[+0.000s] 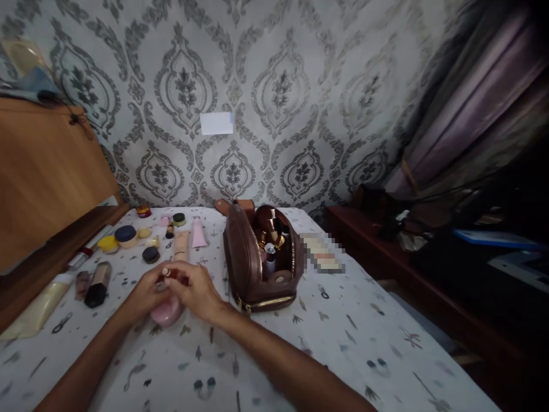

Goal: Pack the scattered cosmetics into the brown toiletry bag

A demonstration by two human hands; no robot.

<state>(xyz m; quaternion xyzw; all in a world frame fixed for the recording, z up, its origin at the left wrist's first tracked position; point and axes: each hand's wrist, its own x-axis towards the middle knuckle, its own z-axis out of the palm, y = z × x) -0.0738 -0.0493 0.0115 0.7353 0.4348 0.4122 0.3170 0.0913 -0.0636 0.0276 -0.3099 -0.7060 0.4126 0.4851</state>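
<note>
My left hand (146, 293) and my right hand (199, 290) meet over the near left part of the bed-like surface, fingers closed around a small reddish-brown item with a shiny cap (166, 273). Fingers cover most of it, so its exact kind is unclear. Just below the hands is a round pink container (166, 313), partly covered by them. A peach tube (181, 245) lies just beyond my fingers. To the right of my right hand stands a brown toiletry bag (242, 257), unzipped, with several bottles and gold-capped items inside.
Several jars, including a dark-lidded one (126, 234) and a yellow one (107, 244), stand at the left with a pink tube (198, 233), a black-and-beige bottle (98, 284) and a cream tube (40, 306). A blurred flat item (321, 252) lies right of the bag.
</note>
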